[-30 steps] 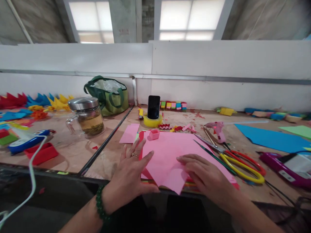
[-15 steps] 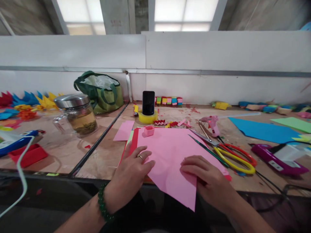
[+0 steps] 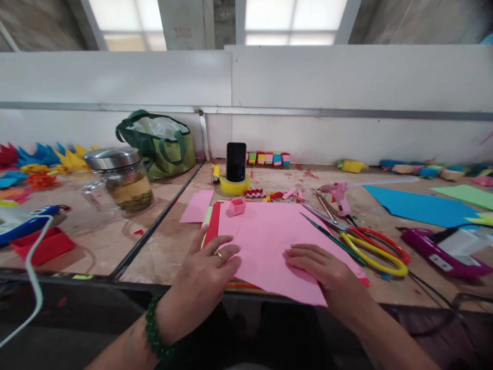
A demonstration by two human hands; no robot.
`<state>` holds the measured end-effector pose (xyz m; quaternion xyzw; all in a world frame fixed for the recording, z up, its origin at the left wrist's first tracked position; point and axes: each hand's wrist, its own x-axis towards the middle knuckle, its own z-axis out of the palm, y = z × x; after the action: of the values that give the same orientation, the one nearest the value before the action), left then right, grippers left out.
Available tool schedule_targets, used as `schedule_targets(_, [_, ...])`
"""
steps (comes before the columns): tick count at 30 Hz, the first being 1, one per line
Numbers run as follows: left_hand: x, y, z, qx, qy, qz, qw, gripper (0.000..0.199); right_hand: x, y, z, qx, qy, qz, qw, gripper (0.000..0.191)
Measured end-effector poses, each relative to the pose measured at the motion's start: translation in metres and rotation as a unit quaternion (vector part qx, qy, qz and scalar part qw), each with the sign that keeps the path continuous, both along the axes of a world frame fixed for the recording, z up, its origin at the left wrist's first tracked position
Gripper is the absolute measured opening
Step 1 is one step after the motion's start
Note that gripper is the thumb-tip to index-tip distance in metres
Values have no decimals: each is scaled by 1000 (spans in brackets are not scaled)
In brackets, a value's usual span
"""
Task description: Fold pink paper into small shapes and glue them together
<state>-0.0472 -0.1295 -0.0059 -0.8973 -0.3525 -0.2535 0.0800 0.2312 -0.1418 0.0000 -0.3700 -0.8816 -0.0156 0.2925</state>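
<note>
A large pink sheet lies over a stack of coloured paper at the table's front edge, its near edge reaching past the table. My left hand rests on its left side, fingers spread, with a ring and a green bead bracelet. On the sheet's right side lies my right hand, fingers stretched out flat and its thumb hidden. A small pink paper box sits near the sheet's far left corner. Dark green pointed scissors or tweezers lie across the right edge.
Right of the paper are scissors with red and yellow handles, a pink glue gun and a purple power strip. Behind stands a phone in yellow tape. At left are a glass jar and green bag.
The near right corner of the pink sheet has risen from hanging over the edge and lies flatter. My right hand has flattened out on it; my left hand has shifted slightly left.
</note>
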Motion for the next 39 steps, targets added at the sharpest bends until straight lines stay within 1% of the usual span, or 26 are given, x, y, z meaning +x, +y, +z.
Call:
schedule_targets(2, [-1, -3, 1, -11, -4, -3, 1000, 32, 0, -2, 1, -37, -3, -6, 999, 34])
schedule_targets(3, [0, -4, 2, -30, 0, -1, 1000, 32, 0, -3, 1, -52, -2, -6, 999, 36])
schedule_targets(7, [2, -6, 5, -134, 8, 16, 991, 33, 0, -1, 1, -78, 12, -10, 997, 44])
schedule_targets(9, [3, -6, 4, -155, -11, 22, 988, 29, 0, 1, 3, -94, 7, -9, 995, 50])
schedule_targets(11, [4, -7, 2, -159, -40, 30, 986, 29, 2, 6, 6, -116, -6, 2, 993, 53])
schedule_targets(13, [5, -9, 0, -162, -70, 39, 983, 29, 3, 11, 10, -143, -21, 14, 989, 50])
schedule_targets(15, [5, -11, -2, -170, -94, 48, 980, 26, 6, 18, 13, -168, -27, 17, 985, 39])
schedule_targets(17, [5, -10, -2, -180, -109, 64, 976, 22, 8, 25, 15, -202, -23, -7, 979, 23])
schedule_targets(19, [4, -8, -2, -187, -106, 90, 972, 23, 9, 35, 14, -237, 2, -58, 970, 15])
schedule_targets(21, [3, -4, -2, -184, -89, 121, 971, 26, 8, 44, 11, -267, 36, -102, 957, 18])
schedule_targets(23, [3, -1, -1, -172, -62, 152, 971, 26, 5, 51, 6, -274, 57, -128, 951, 27])
schedule_targets(25, [4, 0, -1, -153, -34, 179, 971, 22, 1, 53, 2, -242, 52, -154, 957, 33])
schedule_targets(27, [7, -2, 0, -123, -18, 203, 971, 23, -4, 51, 0, -165, 35, -162, 972, 33])
schedule_targets(29, [10, -6, 0, -79, -10, 209, 975, 35, -9, 45, 0, -73, 13, -120, 990, 26])
schedule_targets(31, [15, -10, 0, -43, 2, 188, 981, 42, -16, 38, 1, 6, -14, -56, 998, 20])
schedule_targets(32, [17, -12, -1, -33, 8, 172, 984, 42, -19, 36, 1, 39, -28, -34, 998, 18])
schedule_targets(34, [21, -14, -1, -27, 12, 151, 988, 38, -24, 34, -1, 96, -55, -16, 994, 18])
schedule_targets(36, [22, -15, -2, -24, 13, 153, 988, 34, -27, 34, -2, 130, -80, -20, 988, 18])
schedule_targets(39, [21, -14, -5, -21, 24, 172, 985, 34, -27, 35, -5, 132, -101, -37, 985, 20])
